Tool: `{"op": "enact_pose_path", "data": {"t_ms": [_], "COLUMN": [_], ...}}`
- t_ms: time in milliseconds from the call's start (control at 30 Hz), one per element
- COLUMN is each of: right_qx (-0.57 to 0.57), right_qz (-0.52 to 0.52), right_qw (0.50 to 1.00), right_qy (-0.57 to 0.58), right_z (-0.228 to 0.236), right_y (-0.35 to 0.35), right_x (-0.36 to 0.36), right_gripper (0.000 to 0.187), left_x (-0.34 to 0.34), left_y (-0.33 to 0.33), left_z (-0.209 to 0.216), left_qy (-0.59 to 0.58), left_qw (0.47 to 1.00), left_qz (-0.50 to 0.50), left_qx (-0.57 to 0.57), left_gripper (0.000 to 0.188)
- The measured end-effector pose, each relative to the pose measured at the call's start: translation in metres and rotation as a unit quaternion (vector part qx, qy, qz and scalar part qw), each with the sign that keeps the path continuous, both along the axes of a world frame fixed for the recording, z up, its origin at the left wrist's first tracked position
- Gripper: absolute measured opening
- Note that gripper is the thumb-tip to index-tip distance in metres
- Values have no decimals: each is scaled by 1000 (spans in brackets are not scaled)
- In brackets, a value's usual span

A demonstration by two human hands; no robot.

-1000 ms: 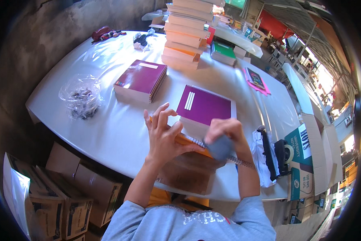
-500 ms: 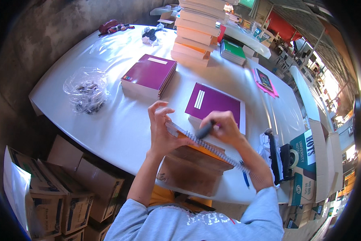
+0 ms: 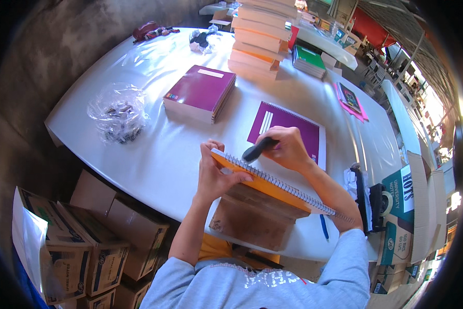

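A spiral notebook with a yellow-orange cover stands tilted on its edge, its wire coil upward, over a brown wooden block at the table's near edge. My left hand grips its left end, thumb on the cover and fingers curled behind. In my right hand is a black-handled tool. Its dark rounded end is close to the coil near the left end; whether it touches I cannot tell. Just beyond lies a purple spiral notebook, partly behind my right hand.
Purple notebooks are stacked left of centre, beside a clear plastic bag of small dark pieces. A tall pile of books stands at the back. A blue pen and an open carton are at right. Boxes sit lower left.
My left fingers, raised before, have curled down behind the notebook's left end. My right hand has moved the tool up and left along the coil. The view has shifted slightly.
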State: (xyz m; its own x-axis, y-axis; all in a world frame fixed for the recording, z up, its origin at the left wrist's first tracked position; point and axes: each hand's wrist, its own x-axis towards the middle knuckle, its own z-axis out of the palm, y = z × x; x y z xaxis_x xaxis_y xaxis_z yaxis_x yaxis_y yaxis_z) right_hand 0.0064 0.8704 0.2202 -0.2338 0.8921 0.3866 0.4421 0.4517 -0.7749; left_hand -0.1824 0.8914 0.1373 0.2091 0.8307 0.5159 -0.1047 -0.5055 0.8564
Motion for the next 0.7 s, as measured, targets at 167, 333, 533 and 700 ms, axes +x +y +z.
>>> {"op": "enact_pose_path", "data": {"t_ms": [167, 333, 533, 700], "right_qx": [70, 156, 123, 14], "right_qz": [64, 167, -160, -419], "right_qw": [986, 972, 974, 808], "right_qy": [-135, 60, -108, -413], "right_z": [9, 23, 2, -72], "right_y": [14, 6, 21, -17], "right_x": [-11, -33, 34, 134], "right_gripper": [16, 17, 12, 30], "left_x": [-3, -4, 5, 20], "left_y": [3, 13, -4, -8], "left_z": [8, -4, 3, 6], "left_qy": [17, 63, -153, -223], "left_qw": [1000, 991, 987, 969], "left_qz": [-15, 30, -50, 40], "left_qx": [21, 110, -16, -96], "left_gripper": [80, 78, 53, 28]}}
